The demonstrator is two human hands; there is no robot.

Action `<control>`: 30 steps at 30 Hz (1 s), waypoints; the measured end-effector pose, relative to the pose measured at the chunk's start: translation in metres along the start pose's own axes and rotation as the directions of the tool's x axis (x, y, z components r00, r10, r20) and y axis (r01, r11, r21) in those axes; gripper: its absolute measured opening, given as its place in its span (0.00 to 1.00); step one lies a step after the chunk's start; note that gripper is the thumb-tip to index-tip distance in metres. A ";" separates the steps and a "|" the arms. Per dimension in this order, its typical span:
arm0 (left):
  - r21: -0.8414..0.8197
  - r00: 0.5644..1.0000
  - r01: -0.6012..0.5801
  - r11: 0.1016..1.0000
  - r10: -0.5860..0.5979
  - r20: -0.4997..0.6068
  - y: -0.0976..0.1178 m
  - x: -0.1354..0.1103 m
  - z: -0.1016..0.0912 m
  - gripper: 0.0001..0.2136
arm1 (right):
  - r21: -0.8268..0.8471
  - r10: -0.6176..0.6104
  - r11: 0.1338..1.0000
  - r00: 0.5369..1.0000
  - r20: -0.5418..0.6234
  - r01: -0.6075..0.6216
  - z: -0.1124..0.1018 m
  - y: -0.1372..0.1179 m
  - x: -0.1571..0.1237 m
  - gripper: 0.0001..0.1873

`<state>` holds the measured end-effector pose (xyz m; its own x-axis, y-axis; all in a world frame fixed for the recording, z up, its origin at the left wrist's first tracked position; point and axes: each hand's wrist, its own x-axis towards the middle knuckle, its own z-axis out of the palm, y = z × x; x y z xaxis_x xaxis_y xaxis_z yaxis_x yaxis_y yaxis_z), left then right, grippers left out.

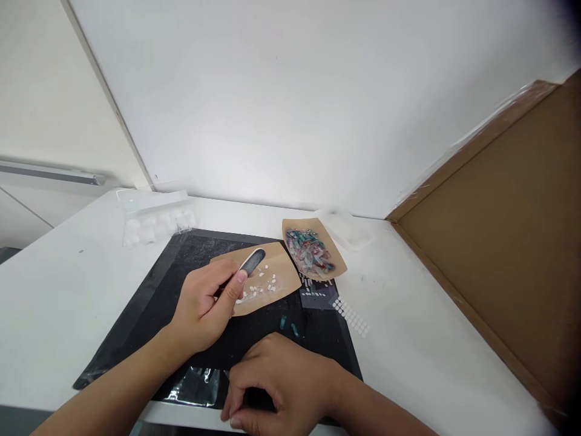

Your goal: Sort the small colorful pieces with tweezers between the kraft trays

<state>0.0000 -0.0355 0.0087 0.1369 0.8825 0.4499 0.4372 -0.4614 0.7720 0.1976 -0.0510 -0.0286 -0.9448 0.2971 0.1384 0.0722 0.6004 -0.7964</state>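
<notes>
My left hand is closed around a small grey nail file, its rounded tip held over a brown paper tray with several small white pieces on it. My right hand rests knuckles up on the black mat near the table's front edge, fingers curled under; what they hold, if anything, is hidden. Two small teal press-on nails lie on the mat just beyond it. A second brown paper tray holds several teal and red nails.
A sheet of small white adhesive tabs lies at the mat's right edge. A clear plastic packet sits at the back left, another clear packet behind the trays. A brown cardboard panel rises on the right. White wall behind.
</notes>
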 end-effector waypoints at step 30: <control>0.032 0.934 -0.072 0.997 0.057 0.353 0.008 0.000 0.009 0.18 | -0.336 -0.170 0.897 0.478 -0.862 -0.287 -0.033 0.015 -0.007 0.05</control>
<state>0.0114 -0.0383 0.0107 0.4666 0.8302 0.3052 0.4544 -0.5210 0.7226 0.2161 -0.0193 -0.0220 -0.1887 0.6795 0.7090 0.4433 0.7031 -0.5560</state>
